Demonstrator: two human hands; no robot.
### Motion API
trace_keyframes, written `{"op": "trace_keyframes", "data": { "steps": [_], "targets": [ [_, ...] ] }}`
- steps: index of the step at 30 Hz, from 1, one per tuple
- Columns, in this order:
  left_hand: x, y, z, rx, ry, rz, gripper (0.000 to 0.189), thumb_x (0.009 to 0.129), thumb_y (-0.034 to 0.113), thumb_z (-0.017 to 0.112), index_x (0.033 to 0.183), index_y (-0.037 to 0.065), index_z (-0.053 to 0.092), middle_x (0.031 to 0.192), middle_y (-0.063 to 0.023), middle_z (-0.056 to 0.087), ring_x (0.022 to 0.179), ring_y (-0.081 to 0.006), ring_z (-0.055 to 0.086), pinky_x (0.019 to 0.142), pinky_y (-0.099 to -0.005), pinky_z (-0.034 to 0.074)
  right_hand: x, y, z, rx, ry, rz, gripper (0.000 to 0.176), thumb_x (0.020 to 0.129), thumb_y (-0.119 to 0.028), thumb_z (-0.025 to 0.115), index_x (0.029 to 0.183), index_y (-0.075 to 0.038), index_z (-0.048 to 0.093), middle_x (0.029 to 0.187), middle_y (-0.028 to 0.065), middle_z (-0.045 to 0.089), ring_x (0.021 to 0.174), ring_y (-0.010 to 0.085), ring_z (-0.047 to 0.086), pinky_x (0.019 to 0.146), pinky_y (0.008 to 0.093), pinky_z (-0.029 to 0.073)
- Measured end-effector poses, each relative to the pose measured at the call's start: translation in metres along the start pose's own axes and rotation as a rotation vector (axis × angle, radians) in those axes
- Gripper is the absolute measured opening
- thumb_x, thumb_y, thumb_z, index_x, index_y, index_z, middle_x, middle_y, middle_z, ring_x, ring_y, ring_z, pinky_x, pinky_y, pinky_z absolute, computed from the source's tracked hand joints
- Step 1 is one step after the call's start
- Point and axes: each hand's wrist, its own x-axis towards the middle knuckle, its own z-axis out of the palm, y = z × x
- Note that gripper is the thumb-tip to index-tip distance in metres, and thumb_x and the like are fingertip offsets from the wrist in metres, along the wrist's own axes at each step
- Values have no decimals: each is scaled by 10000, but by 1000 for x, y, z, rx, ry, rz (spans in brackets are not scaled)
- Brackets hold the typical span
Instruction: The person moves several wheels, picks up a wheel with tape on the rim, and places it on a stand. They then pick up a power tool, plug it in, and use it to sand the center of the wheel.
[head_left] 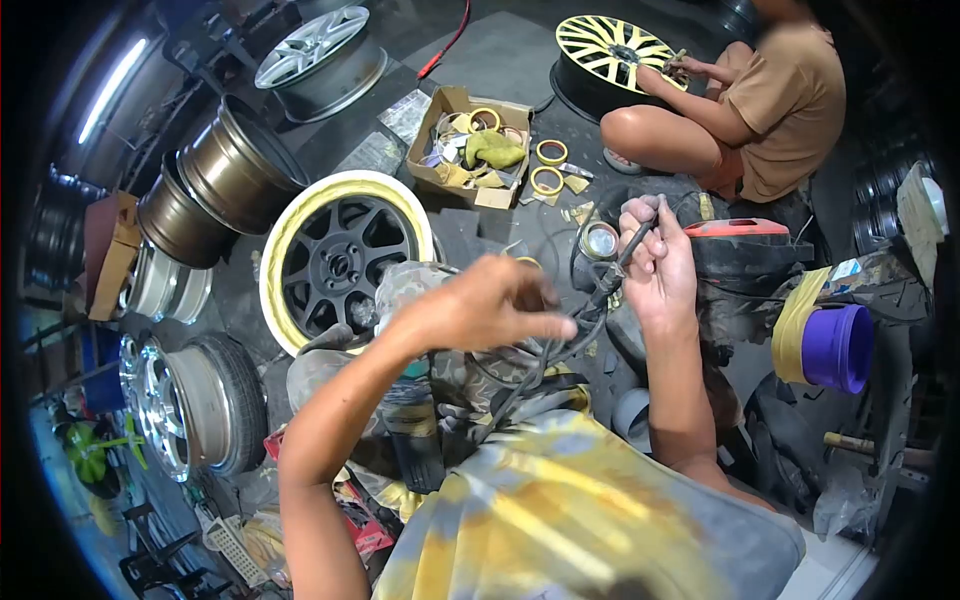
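My right hand [655, 250] is raised right of centre, palm up, its fingers closed round a thin black cord [608, 285]. The cord runs down from it in loops toward my lap. Left of the cord, my left hand [500, 305] hovers above my camouflage-clad leg, blurred by motion. Its fingers look apart, with nothing visible in them. A black wheel with a yellow-taped rim [430, 225] lies beyond my left forearm. Close to my right hand sits a small round tin [599, 241].
A cardboard box [420, 170] holds tape rolls and scraps. A person [790, 100] sits at the upper right beside a yellow-spoked wheel [570, 75]. Bronze rims [225, 165] and a tyre [235, 400] stand left; a purple container [850, 348] is at right.
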Motion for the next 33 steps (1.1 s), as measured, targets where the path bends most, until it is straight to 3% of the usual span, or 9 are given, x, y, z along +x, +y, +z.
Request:
{"op": "trace_keyframes", "data": {
  "steps": [4, 6, 10, 15, 18, 22, 25, 30, 33],
  "targets": [
    [-6, 8, 16, 89, -179, -164, 359, 946, 270, 720, 772, -24, 608, 593, -87, 569, 615, -137, 597, 554, -339, 452, 4, 3, 3, 13, -91, 34, 258, 1101, -255, 425, 974, -56, 529, 797, -7, 454, 519, 30, 335, 442, 203, 317],
    [-18, -1, 22, -269, -74, -272, 296, 956, 212, 699, 787, -19, 621, 599, -48, 579, 596, -97, 580, 531, -306, 430, 6, -4, -11, -6, -97, 182, 251, 1100, -242, 422, 950, -62, 512, 754, -22, 443, 503, 25, 332, 432, 208, 307],
    [-28, 6, 22, -321, 96, -383, 239, 976, 184, 665, 975, -54, 653, 768, -66, 677, 597, -104, 595, 518, -287, 529, -13, -3, -4, 52, -111, 353, 276, 1108, -266, 398, 907, -96, 480, 732, -30, 446, 453, 15, 353, 369, 192, 264],
    [-24, -10, 30, -444, -93, -364, 253, 976, 186, 673, 1046, -52, 627, 909, -99, 696, 691, -91, 607, 518, -298, 570, -26, -6, 20, -141, -123, 515, 329, 1117, -328, 355, 879, -127, 461, 630, -53, 401, 380, 4, 286, 330, 176, 240],
    [-24, -8, 34, -479, 27, -392, 223, 981, 148, 668, 1077, -37, 589, 1000, -104, 683, 798, -91, 610, 608, -291, 569, -34, -12, 16, -189, -155, 517, 333, 1117, -334, 351, 874, -133, 456, 630, -51, 398, 375, 4, 286, 323, 171, 226],
    [-24, -14, 52, -461, 76, -129, 168, 992, 103, 656, 1093, 15, 554, 955, -55, 636, 879, -101, 572, 789, -288, 502, -43, -6, 23, -80, -220, 619, 346, 1117, -345, 343, 861, -134, 445, 633, -46, 384, 385, 9, 272, 324, 172, 227],
    [-27, -18, 47, -789, 27, -173, 196, 1011, 178, 648, 1082, 33, 538, 966, -28, 640, 812, -87, 581, 742, -270, 486, -37, -2, 6, 135, -176, 485, 345, 1120, -322, 336, 868, -114, 446, 672, -20, 402, 432, 46, 321, 370, 210, 275],
    [-21, -24, 63, -727, -41, -296, 210, 1037, 206, 608, 1123, 42, 508, 883, -6, 627, 809, -76, 574, 706, -260, 476, -32, 3, 39, 491, -380, 241, 286, 1114, -244, 372, 903, -73, 461, 753, 15, 413, 474, 85, 333, 423, 245, 297],
    [-26, -26, 82, -505, -24, -337, 298, 1029, 249, 620, 1150, -2, 516, 914, -47, 647, 855, -113, 605, 757, -264, 475, -20, -11, 55, 413, -358, 78, 241, 1108, -221, 396, 939, -64, 465, 789, 19, 422, 488, 86, 327, 424, 249, 279]
  ]
}}
